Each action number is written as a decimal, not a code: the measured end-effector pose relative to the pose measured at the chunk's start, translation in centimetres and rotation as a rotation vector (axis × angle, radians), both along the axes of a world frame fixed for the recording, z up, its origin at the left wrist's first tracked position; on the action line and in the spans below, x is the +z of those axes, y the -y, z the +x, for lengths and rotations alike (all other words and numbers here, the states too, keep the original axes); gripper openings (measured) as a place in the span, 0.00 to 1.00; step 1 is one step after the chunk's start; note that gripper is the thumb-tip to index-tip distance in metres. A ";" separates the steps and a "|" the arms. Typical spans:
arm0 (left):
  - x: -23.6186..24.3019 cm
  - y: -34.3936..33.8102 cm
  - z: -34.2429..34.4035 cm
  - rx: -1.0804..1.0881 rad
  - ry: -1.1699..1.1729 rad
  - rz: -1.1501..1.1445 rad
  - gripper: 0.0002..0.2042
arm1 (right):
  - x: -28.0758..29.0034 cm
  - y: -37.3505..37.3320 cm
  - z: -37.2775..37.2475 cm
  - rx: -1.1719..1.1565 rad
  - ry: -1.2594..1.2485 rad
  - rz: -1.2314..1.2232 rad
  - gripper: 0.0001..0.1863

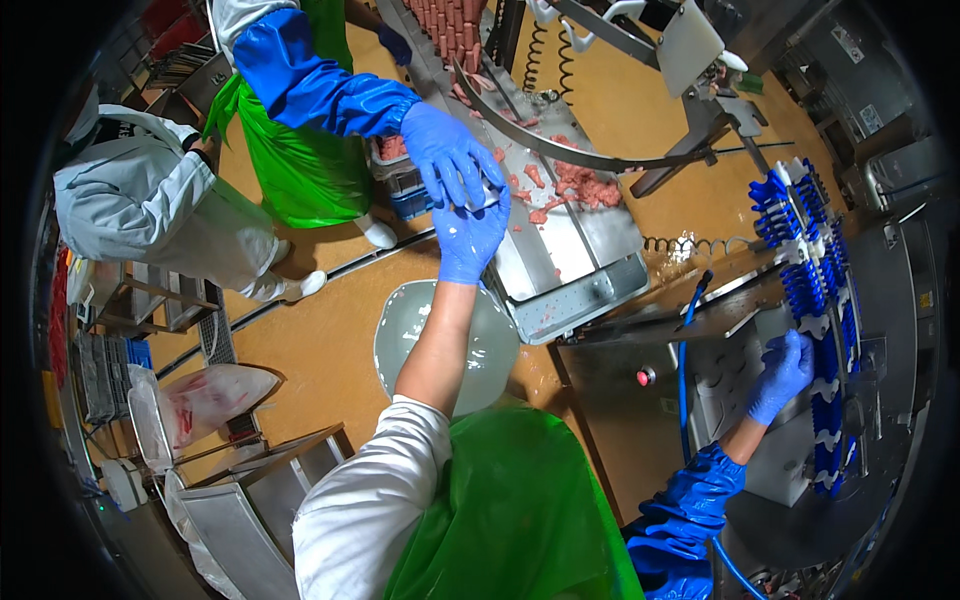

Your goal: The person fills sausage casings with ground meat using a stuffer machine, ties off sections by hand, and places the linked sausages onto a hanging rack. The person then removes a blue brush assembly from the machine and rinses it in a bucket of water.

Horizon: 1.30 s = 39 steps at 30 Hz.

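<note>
My left hand [468,243], in a blue glove, reaches forward over the corner of a steel table [570,240]. A co-worker's blue-gloved hand [445,150] comes from the upper left and meets it from above. Between the two hands is a small silvery-white object [488,194]; the co-worker's fingers partly cover it and my fingertips. Over at the right, my right hand [783,375], also gloved in blue, is raised with its fingers curled, beside a chain of blue and white plastic pieces [828,290]. Whatever its fingers hold, if anything, is hidden.
Pinkish ground meat [590,187] and scraps lie on the steel table, with sausages [450,25] at its far end. A curved metal bar [560,150] arches over it. Below my left forearm stands a grey tub [400,320]. A person in white [130,200] stands left.
</note>
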<state>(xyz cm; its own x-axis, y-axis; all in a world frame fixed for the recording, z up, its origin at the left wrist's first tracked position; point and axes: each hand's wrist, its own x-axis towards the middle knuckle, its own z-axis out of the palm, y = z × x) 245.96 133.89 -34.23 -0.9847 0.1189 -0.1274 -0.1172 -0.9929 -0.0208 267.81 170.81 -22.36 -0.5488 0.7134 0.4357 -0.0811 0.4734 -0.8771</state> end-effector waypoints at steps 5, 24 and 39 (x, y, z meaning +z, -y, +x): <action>-1.4 -0.3 2.0 -0.329 -0.137 0.281 0.10 | -0.2 0.0 -0.2 -0.008 -0.019 -0.002 0.10; 2.7 -7.6 13.2 -0.376 -0.389 -0.394 0.10 | -2.4 19.6 -0.4 0.559 0.266 0.417 0.19; 7.3 -10.7 18.0 -0.742 -0.034 -0.250 0.32 | -1.8 15.2 3.2 0.779 -0.026 -1.602 0.18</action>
